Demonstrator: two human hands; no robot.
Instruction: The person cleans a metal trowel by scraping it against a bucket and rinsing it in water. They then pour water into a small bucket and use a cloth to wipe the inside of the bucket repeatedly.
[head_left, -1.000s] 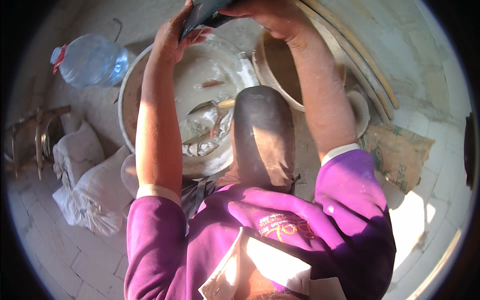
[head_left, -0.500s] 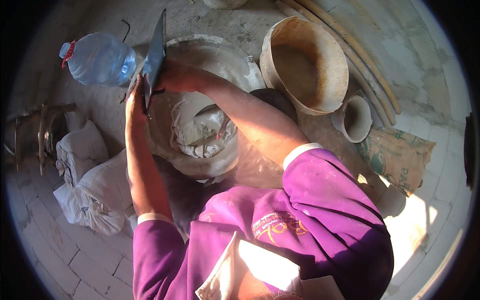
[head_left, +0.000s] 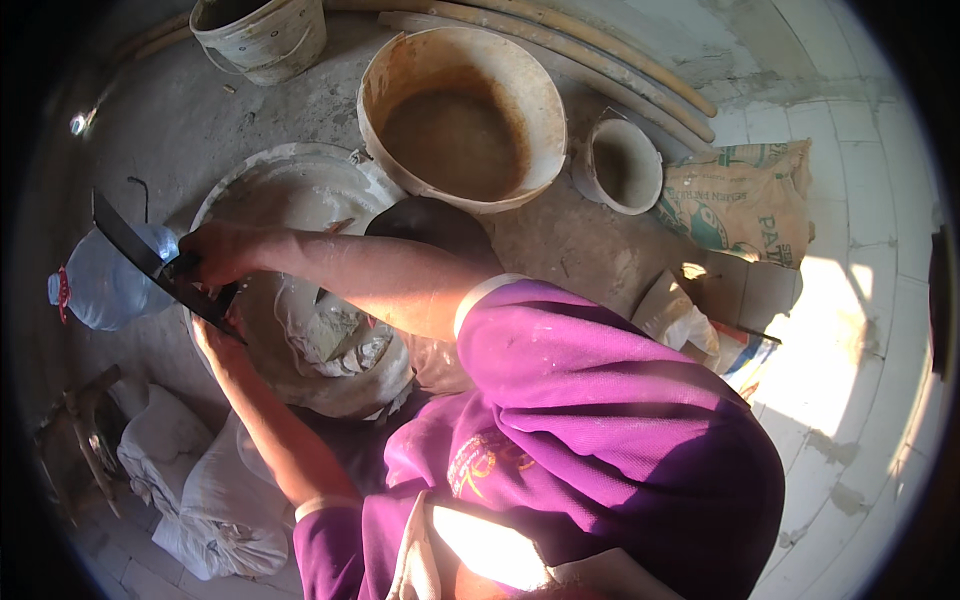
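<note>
Dark steel trowel blade (head_left: 140, 262), held up over the far rim of the pale mixing basin (head_left: 250, 180) half a second ago, now lies lower and flatter at the basin's left edge, just beside the clear water bottle (head_left: 105, 285). Both hands meet on it: the right hand (head_left: 218, 252) has its fingers curled over the handle end, while the left hand (head_left: 212, 335) comes up beneath, its fingers hidden. Judged from this, scraping has moved to the near-left rim, with grey mortar (head_left: 335, 335) still heaped inside.
</note>
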